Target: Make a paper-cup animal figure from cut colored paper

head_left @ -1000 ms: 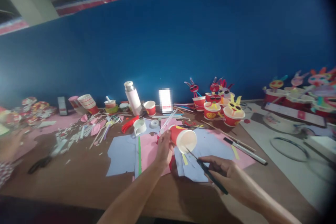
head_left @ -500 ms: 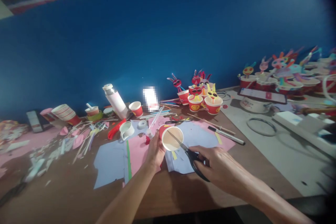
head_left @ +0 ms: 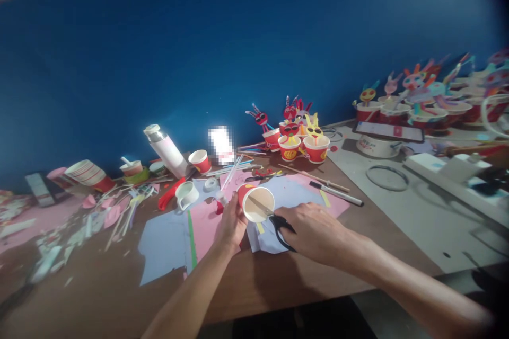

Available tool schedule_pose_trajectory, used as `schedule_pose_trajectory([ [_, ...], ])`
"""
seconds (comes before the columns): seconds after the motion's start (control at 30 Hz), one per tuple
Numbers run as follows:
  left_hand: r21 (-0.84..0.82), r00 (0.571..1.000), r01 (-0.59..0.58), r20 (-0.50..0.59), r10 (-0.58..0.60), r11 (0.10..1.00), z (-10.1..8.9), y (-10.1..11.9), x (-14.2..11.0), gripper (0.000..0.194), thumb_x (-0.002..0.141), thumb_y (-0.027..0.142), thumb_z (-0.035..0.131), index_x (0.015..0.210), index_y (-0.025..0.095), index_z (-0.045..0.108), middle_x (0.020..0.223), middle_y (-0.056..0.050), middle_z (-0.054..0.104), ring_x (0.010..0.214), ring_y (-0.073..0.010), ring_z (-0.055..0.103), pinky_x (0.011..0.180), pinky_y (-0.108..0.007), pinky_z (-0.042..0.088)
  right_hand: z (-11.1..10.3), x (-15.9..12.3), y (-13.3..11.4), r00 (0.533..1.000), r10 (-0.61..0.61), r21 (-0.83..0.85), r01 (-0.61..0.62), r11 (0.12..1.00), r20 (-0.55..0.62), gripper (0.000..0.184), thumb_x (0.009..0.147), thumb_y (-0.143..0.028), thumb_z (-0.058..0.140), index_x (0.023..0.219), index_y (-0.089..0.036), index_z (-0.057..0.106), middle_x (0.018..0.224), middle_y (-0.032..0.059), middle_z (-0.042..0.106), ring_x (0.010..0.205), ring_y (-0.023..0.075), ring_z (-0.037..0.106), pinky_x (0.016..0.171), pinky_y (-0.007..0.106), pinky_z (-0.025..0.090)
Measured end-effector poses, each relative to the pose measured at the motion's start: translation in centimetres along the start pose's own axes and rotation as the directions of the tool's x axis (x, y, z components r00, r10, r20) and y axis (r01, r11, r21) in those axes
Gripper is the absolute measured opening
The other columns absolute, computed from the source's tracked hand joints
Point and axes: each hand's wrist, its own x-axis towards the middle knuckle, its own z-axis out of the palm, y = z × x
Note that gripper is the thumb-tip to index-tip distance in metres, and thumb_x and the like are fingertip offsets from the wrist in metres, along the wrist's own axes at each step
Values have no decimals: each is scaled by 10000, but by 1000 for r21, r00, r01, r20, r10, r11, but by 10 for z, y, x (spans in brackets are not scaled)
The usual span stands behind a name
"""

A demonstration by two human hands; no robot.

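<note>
My left hand [head_left: 231, 225] is closed round a red paper cup [head_left: 257, 205], tilted on its side with its pale inside facing me. In my right hand [head_left: 310, 230] is a pair of black-handled scissors [head_left: 283, 233], its blades reaching into the cup's mouth. Whether the blade tips touch the cup wall I cannot tell. Below the cup lie blue paper sheets [head_left: 163, 243] and a pink sheet [head_left: 204, 233] with a green strip. A white mug [head_left: 186, 195] and a roll of tape [head_left: 210, 185] stand left of the cup.
A pink-white thermos [head_left: 166, 152], a small red cup [head_left: 200, 161] and stacked cups [head_left: 89, 175] line the back. Cups with paper bunny figures [head_left: 316, 147] stand right of centre. A marker [head_left: 336, 193] lies nearby. Farther right are a power strip [head_left: 449, 183] and a cable loop [head_left: 387, 177].
The scissors have gone from the cup's rim to inside its mouth, and my right hand has come closer to the cup. The view has swung to the right.
</note>
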Motion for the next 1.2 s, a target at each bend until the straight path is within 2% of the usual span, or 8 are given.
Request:
schedule_pose_trajectory([
  [0.23,59,1000,-12,-3,13,998,-1,0,-1,352,796,445,583,1020,176,611,981,-59,661,903,-178,613,780,-278,492,1,5,-1,1000,-17,-26,17,1000,13,232,771,-191,437,881,-167,639,773,102,708,697,234,641,553,289,289],
  [0.47,227,988,-151,7,154,962,4,0,-9,262,806,442,553,846,190,612,782,-25,609,648,-134,556,576,-237,448,5,2,-3,1000,-4,1,4,1000,23,198,784,-172,443,844,-157,631,756,98,696,689,230,639,547,288,288],
  [0.73,441,961,-263,36,276,858,8,3,-18,332,800,473,538,649,180,492,559,50,415,488,-91,368,464,-212,303,18,-9,-8,1000,-11,-28,11,1000,5,286,741,-90,523,1014,-139,594,794,95,664,671,187,612,592,256,340],
  [0.87,518,949,-289,43,312,805,8,8,-22,380,801,462,545,586,179,410,517,69,339,466,-74,284,439,-206,241,11,-4,-1,1000,18,237,-16,971,-3,212,754,-137,492,895,-156,649,693,58,660,647,171,606,562,245,346],
  [0.93,539,943,-301,47,329,787,8,11,-24,387,809,465,532,587,179,395,523,70,333,472,-71,273,439,-202,234,12,0,7,998,56,517,-68,853,39,199,742,-188,508,862,-167,664,621,12,625,556,134,565,505,225,345],
  [1.03,556,936,-315,48,348,769,9,14,-26,377,819,469,513,606,178,406,527,71,337,476,-70,275,440,-199,234,22,5,20,960,93,852,-279,443,265,274,717,-280,555,936,-150,654,522,-41,544,368,71,437,394,201,311],
  [1.13,568,932,-323,50,360,757,9,16,-26,385,816,476,512,597,180,400,522,69,345,473,-71,287,440,-200,238,34,6,26,957,43,955,-289,72,286,306,686,-331,617,901,-116,649,511,-52,509,338,32,368,374,184,290],
  [1.2,575,930,-327,54,364,750,9,17,-25,396,811,487,512,590,182,391,522,69,345,474,-72,291,444,-201,242,38,5,26,968,44,969,-245,-25,246,299,673,-356,649,841,-109,648,526,-50,501,350,22,346,369,178,284],
])
